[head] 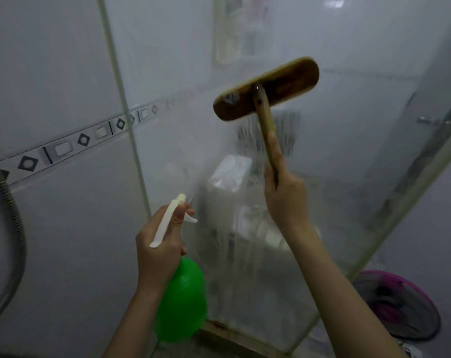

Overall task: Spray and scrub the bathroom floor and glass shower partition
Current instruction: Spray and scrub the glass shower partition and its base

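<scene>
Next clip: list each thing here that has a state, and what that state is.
left hand, grips the spray bottle's neck.
spray bottle, held up, nozzle towards the glass partition.
right hand, grips the brush handle.
brush, raised, head at the glass partition, blurred.
glass partition, cloudy, streaked with runs.
shower hose, hanging loose.
</scene>
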Motion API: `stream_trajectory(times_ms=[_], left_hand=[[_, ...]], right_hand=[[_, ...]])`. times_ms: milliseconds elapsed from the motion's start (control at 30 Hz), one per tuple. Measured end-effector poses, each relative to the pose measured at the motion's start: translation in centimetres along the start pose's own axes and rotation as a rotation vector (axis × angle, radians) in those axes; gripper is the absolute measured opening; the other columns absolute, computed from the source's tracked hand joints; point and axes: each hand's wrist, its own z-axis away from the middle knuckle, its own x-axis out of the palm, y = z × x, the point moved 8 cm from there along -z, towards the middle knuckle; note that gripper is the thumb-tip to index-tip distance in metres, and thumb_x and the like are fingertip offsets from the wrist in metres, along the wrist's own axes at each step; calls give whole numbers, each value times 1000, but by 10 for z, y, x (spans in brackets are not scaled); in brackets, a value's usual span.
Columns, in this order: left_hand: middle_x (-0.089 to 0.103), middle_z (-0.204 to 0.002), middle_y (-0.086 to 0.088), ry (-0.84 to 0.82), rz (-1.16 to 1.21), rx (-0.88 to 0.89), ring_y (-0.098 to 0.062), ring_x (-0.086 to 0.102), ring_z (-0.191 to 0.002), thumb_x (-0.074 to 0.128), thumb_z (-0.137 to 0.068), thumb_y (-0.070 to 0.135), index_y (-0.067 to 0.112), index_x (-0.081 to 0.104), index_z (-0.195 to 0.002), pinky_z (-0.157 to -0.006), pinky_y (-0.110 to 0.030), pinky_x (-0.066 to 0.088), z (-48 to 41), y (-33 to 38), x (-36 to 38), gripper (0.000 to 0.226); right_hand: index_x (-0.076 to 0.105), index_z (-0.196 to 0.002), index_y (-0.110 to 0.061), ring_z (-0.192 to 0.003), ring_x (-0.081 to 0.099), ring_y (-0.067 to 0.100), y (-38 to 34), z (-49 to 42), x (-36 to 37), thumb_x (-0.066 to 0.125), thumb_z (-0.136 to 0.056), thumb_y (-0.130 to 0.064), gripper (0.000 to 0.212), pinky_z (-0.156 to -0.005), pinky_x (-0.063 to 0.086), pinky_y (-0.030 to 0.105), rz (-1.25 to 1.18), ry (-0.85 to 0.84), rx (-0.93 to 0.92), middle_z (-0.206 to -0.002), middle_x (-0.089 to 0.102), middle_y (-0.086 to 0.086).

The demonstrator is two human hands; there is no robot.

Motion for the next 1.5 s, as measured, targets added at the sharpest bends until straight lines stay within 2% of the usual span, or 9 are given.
stream_trajectory(times_ms=[267,400,533,767,867,1000,1167,1300,1500], left_hand=[[69,-68,5,-34,27,2,-7,52,-42,53,-95,35,21,74,-98,-43,-13,41,16,1,4,25],[67,-63,12,-46,5,-6,-9,53,-43,52,-96,35,18,73,-104,-43,-14,42,20,-4,1,28],[73,-77,14,-50,-4,13,-9,53,-44,52,-97,35,30,71,-100,-44,-14,43,24,-2,2,19],[62,-62,9,-68,18,-2,-6,56,-47,52,-94,34,13,73,-108,-47,-11,42,39,-6,4,33],[70,-73,13,-90,-23,6,-2,64,-64,54,-102,39,24,73,-105,-57,-11,48,48,-15,11,25],[72,-92,16,-66,-181,86,2,64,-81,43,-100,58,31,71,-102,-70,-7,43,63,-14,16,39],[65,-105,42,0,-157,99,17,60,-99,45,-105,31,19,72,-102,-82,-2,39,81,-4,28,29],[68,-100,37,6,-135,90,13,63,-96,45,-104,29,7,73,-103,-79,-3,42,95,-3,44,35],[75,-95,15,32,-125,55,2,66,-87,45,-99,50,22,74,-92,-80,-19,52,111,-50,62,41]], right_hand=[[9,-147,-52,-36,43,11,66,160,-1,46,-100,-25,66,-34,29,16,77,-206,311,-48,35,-14],[16,-151,-35,-39,46,12,45,109,3,42,-101,-27,57,-35,44,30,87,-91,169,-54,50,0],[13,-151,-31,-35,37,15,25,49,3,34,-102,-32,53,-33,31,26,100,-20,92,-49,39,-3],[5,-148,-51,-32,36,6,86,199,6,47,-99,-26,70,-31,28,18,74,-269,345,-46,40,-9],[20,-150,-41,-43,50,13,73,157,30,41,-102,-29,55,-37,40,27,36,-193,251,-64,58,4],[20,-149,-34,-39,38,20,61,110,32,38,-102,-29,51,-35,33,36,105,-111,181,-54,44,3],[8,-151,-42,-37,34,11,113,212,-8,32,-102,-34,56,-36,27,26,159,-323,284,-50,36,-6],[15,-152,-35,-37,29,6,114,204,-1,46,-101,-19,62,-37,20,17,99,-349,277,-51,36,-6],[22,-151,-33,-39,29,8,96,142,10,39,-103,-26,52,-36,24,22,6,-174,152,-54,39,-3]])
